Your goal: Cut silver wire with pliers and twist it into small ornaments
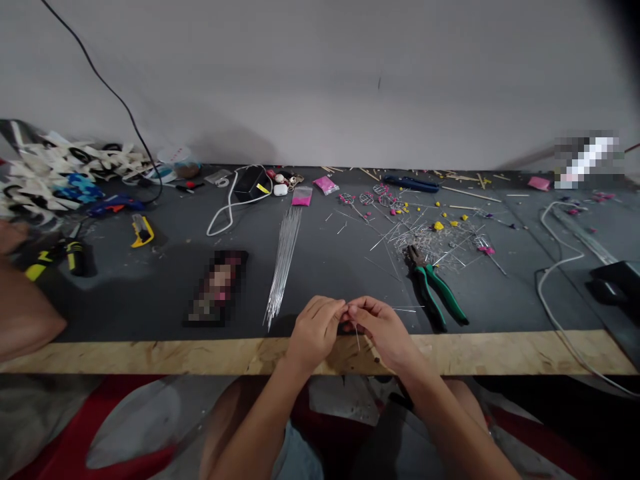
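Observation:
My left hand point(316, 331) and my right hand point(379, 327) meet above the table's wooden front edge, fingertips pinched together. Between them is a thin metal wire point(357, 339), one end pointing down below the fingers; the rest of it is hidden by my fingers. Left of my hands lies a bundle of straight wires point(284, 267). To the right rest green-handled pliers point(434, 287), jaws pointing away from me. Behind the pliers spreads a heap of wire offcuts point(440, 243). Small round wire shapes with pink bits point(367, 199) lie farther back.
A phone point(216, 288) lies left of the wire bundle. Farther left are a yellow cutter point(142, 231), a blue glue gun point(116, 205) and another person's arm point(27, 300). Pink packets point(302, 195) sit at the back. A white cable point(543, 280) hangs over the right front edge.

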{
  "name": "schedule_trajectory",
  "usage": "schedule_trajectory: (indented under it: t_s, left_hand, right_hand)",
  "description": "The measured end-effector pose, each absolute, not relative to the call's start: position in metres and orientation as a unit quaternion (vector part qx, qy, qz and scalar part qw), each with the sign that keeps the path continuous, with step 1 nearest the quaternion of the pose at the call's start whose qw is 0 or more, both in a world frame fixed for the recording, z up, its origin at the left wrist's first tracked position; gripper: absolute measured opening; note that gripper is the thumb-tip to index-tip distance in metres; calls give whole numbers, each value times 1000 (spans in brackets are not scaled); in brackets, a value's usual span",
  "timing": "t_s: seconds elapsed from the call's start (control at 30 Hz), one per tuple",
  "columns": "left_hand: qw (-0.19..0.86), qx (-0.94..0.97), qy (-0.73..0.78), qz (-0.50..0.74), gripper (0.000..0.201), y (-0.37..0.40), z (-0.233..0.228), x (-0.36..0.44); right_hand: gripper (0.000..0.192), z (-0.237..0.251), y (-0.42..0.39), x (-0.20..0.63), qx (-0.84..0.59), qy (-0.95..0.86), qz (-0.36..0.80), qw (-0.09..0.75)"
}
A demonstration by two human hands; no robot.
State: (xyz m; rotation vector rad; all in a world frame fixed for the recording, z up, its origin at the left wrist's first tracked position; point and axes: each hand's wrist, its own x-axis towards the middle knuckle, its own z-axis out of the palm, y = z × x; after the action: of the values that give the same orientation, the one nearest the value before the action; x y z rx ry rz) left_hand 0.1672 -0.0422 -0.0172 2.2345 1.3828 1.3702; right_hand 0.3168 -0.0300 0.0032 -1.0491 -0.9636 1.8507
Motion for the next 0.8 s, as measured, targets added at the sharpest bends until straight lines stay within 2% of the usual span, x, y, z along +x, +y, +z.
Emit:
schedule_trajectory:
  t_s: [0.33,0.57,0.8]
  left_hand:
    - [204,671,543,463,13,-45,-9,174]
    - [163,734,497,433,13,-45,-17,169]
    - [133,785,453,401,19,-47,-16,164]
  right_hand:
    - [16,-1,-28,315,-469,-536,573,405]
    - [20,0,-27,313,-443,-398,701,392]
    - [19,1,-24,317,-440,-344,747,361]
